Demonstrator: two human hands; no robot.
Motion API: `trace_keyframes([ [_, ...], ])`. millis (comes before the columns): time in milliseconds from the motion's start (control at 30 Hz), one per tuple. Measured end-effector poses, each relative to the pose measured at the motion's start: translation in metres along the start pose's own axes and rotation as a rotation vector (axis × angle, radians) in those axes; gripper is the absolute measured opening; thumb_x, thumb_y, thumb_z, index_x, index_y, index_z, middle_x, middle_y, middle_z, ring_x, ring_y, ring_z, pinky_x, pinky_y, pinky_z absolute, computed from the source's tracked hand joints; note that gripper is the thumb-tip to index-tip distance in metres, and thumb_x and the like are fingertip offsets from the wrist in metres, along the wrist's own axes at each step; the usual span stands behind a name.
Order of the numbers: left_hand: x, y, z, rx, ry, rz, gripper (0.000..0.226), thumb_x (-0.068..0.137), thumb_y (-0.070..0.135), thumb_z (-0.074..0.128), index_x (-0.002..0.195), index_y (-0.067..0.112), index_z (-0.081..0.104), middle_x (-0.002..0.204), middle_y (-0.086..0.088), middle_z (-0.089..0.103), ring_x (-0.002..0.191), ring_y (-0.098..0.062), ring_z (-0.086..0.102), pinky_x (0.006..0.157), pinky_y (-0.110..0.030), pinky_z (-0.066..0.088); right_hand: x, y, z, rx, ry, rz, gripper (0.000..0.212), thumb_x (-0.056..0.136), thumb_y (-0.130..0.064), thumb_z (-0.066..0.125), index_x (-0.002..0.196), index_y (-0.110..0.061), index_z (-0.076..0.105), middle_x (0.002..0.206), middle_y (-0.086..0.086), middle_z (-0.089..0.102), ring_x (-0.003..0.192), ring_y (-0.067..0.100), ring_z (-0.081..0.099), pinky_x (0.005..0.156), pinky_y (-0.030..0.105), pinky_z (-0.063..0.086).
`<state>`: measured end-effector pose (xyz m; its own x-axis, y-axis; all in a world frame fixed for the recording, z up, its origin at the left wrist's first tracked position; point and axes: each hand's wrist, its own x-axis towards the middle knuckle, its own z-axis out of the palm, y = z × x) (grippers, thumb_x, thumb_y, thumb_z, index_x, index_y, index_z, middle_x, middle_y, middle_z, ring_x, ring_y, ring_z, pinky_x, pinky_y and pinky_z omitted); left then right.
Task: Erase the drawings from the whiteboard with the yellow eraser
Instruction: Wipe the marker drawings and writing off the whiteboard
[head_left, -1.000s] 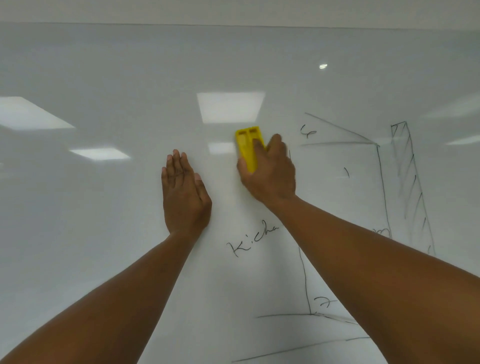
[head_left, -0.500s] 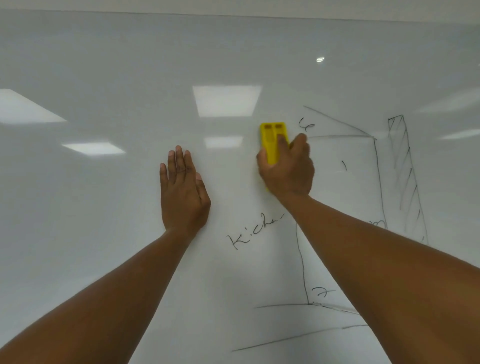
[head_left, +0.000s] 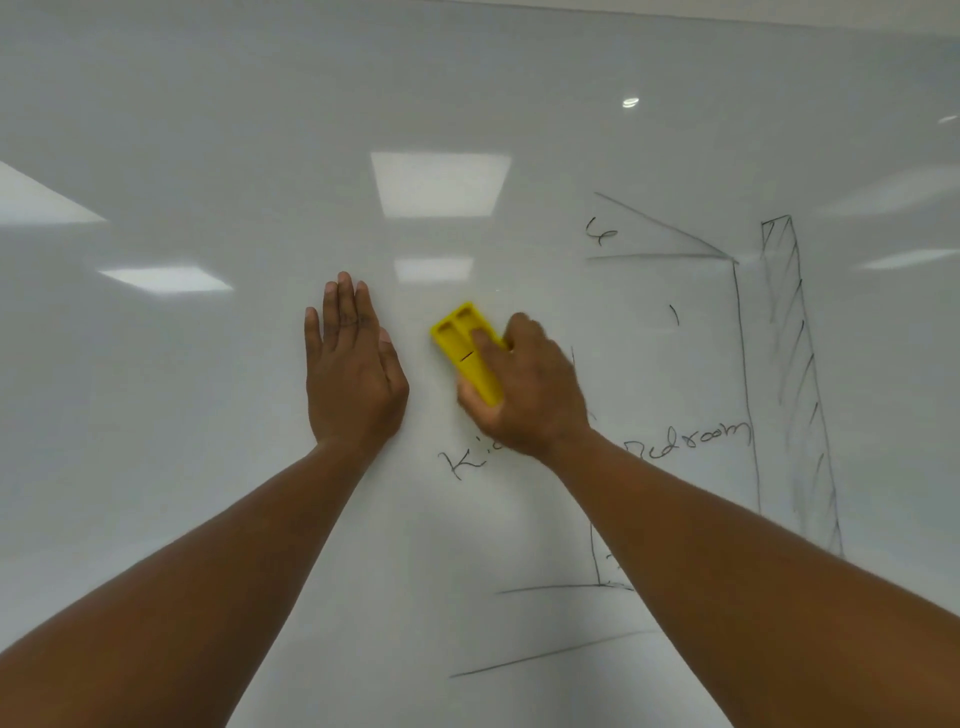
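Two hands on whiteboard (head_left: 208, 130): left hand (head_left: 350, 374) flat, fingers straight; right hand (head_left: 524, 387) gripping tilted yellow eraser (head_left: 465, 345) above partly hidden "Ki" writing (head_left: 462, 462), line drawings (head_left: 748, 374) right.

A bright yellow eraser (head_left: 467, 348) is seen; the whiteboard (head_left: 208, 130) is glossy white; black line drawings (head_left: 748, 395) include a diagonally hatched strip (head_left: 795, 364).
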<state>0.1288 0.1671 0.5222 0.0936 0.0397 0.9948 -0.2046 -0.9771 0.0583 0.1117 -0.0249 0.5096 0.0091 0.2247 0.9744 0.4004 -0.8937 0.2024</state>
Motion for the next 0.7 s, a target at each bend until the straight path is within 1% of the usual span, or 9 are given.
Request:
trace_keyframes([
  [33,0.000,0.000,-0.001,0.002,0.000,0.003,0.057,0.103,0.020,0.023,0.157,0.001,0.016,0.166,-0.013,0.010,0.154,-0.023,0.004,0.126,-0.040,-0.001,-0.003,-0.002,0.001,0.007,-0.010,-0.100,0.051,0.077,-0.039,0.068,0.118,-0.010,0.063,0.091,0.015,0.051,0.074,0.031,0.050,0.054,0.035,0.044],
  [100,0.000,0.000,-0.001,0.007,-0.005,0.010,0.058,0.103,0.021,0.021,0.157,0.001,0.016,0.166,-0.014,0.011,0.154,-0.023,0.005,0.126,-0.039,-0.001,-0.006,-0.003,0.001,0.008,-0.008,-0.208,0.047,0.077,-0.038,0.068,0.113,-0.009,0.066,0.088,0.014,0.053,0.072,0.030,0.049,0.053,0.034,0.041],
  [167,0.000,0.000,-0.001,0.008,-0.003,0.010,0.057,0.104,0.020,0.023,0.157,0.002,0.015,0.166,-0.013,0.010,0.154,-0.022,0.004,0.126,-0.039,-0.001,-0.003,0.002,0.001,-0.029,-0.016,-0.232,0.047,0.077,-0.039,0.068,0.113,-0.009,0.066,0.090,0.016,0.054,0.072,0.031,0.050,0.054,0.035,0.040],
  [200,0.000,0.000,0.000,0.008,-0.001,0.005,0.056,0.104,0.020,0.024,0.157,0.003,0.015,0.166,-0.012,0.009,0.154,-0.022,0.003,0.126,-0.040,-0.001,0.000,0.006,-0.001,-0.057,-0.019,-0.207,0.049,0.077,-0.040,0.069,0.114,-0.009,0.066,0.092,0.017,0.055,0.074,0.032,0.052,0.055,0.035,0.040],
  [267,0.000,0.000,0.001,0.005,-0.001,-0.006,0.056,0.105,0.019,0.025,0.158,0.003,0.013,0.166,-0.011,0.008,0.155,-0.020,0.002,0.126,-0.039,-0.002,0.012,0.016,-0.005,-0.105,-0.023,-0.046,0.053,0.079,-0.042,0.068,0.122,-0.010,0.062,0.101,0.020,0.055,0.082,0.035,0.054,0.060,0.038,0.044],
  [367,-0.001,0.000,0.001,-0.001,0.005,-0.007,0.057,0.104,0.021,0.022,0.158,0.004,0.013,0.167,-0.010,0.008,0.155,-0.019,0.001,0.126,-0.038,-0.003,0.033,0.034,-0.012,-0.144,-0.013,0.297,0.055,0.090,-0.047,0.053,0.133,-0.013,0.050,0.122,0.022,0.047,0.103,0.037,0.049,0.075,0.043,0.045],
  [467,-0.001,-0.001,0.002,0.003,0.009,-0.006,0.058,0.103,0.023,0.019,0.158,0.005,0.013,0.167,-0.009,0.008,0.155,-0.019,0.001,0.125,-0.038,-0.004,0.044,0.052,-0.016,-0.095,0.055,0.531,0.054,0.092,-0.049,0.047,0.131,-0.011,0.048,0.121,0.019,0.042,0.105,0.034,0.046,0.074,0.041,0.047],
  [533,-0.001,-0.001,0.003,0.005,0.011,-0.010,0.058,0.103,0.024,0.017,0.158,0.005,0.012,0.167,-0.009,0.008,0.154,-0.018,0.001,0.125,-0.037,-0.004,0.039,0.058,-0.015,-0.061,0.099,0.586,0.053,0.092,-0.050,0.046,0.128,-0.011,0.049,0.116,0.017,0.042,0.102,0.032,0.047,0.072,0.040,0.047],
  [700,-0.001,-0.001,0.005,0.004,0.017,-0.014,0.058,0.103,0.024,0.017,0.158,0.005,0.013,0.167,-0.009,0.008,0.154,-0.018,0.001,0.125,-0.038,-0.004,-0.004,0.052,-0.006,-0.038,0.160,0.570,0.050,0.089,-0.048,0.052,0.124,-0.012,0.053,0.102,0.014,0.041,0.087,0.029,0.046,0.065,0.039,0.049],
])
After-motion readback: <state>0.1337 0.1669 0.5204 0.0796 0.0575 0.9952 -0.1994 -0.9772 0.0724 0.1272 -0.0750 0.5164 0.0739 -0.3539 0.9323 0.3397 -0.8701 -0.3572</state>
